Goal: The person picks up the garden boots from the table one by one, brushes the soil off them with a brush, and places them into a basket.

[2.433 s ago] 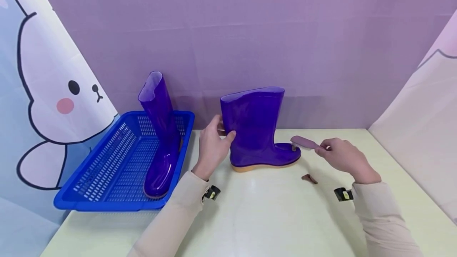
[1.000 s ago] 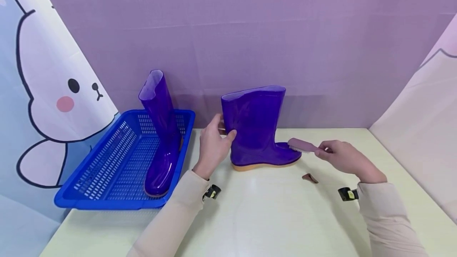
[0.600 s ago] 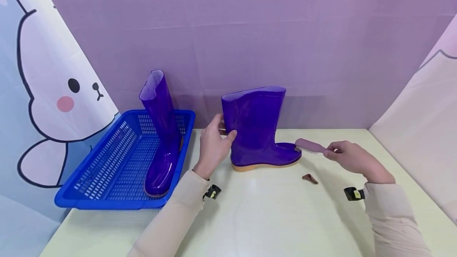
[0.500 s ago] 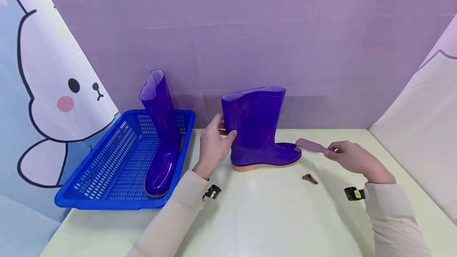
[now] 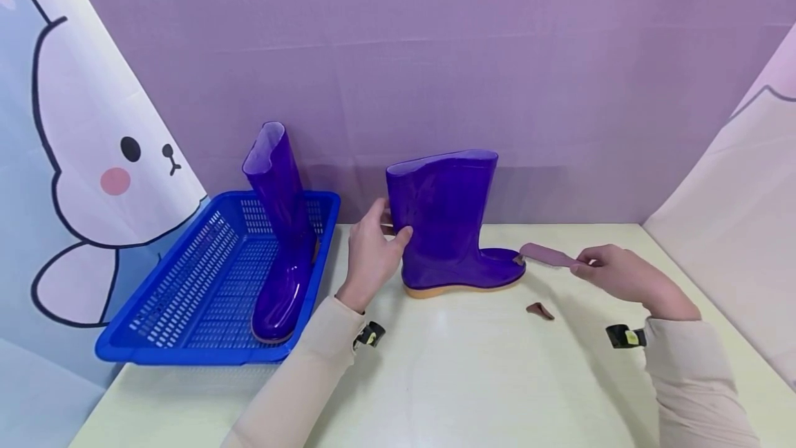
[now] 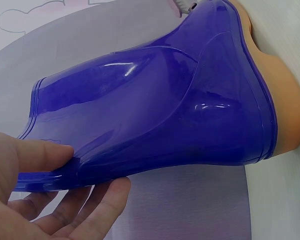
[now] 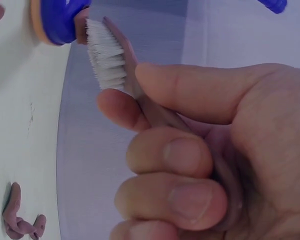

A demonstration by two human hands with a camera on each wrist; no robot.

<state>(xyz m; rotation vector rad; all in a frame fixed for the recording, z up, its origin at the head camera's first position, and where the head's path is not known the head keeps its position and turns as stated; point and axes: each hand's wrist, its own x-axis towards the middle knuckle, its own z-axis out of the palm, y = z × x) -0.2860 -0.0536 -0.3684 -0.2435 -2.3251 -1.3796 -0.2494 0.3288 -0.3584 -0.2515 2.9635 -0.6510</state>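
A glossy purple rain boot (image 5: 441, 227) with a tan sole stands upright on the table, toe to the right. My left hand (image 5: 373, 251) holds its shaft from the back, thumb on the near side; in the left wrist view the fingers (image 6: 107, 205) lie along the back edge. My right hand (image 5: 616, 274) grips the handle of a pinkish brush (image 5: 547, 255). In the right wrist view its white bristles (image 7: 106, 55) are at a small brown lump (image 7: 81, 25) on the boot's toe. Another brown piece (image 5: 539, 311) lies on the table before the toe.
On the left, a blue plastic basket (image 5: 180, 355) holds a second purple boot (image 5: 282, 275), standing inside its right side. A purple cloth backdrop (image 5: 560, 88) rises behind the pale table (image 5: 472, 379). Patterned cloth hangs on both sides.
The brush first moved left over the toe, then back right toward its tip with my right hand. The brown lump now sits nearer the toe's tip. My left hand and the boot stay put.
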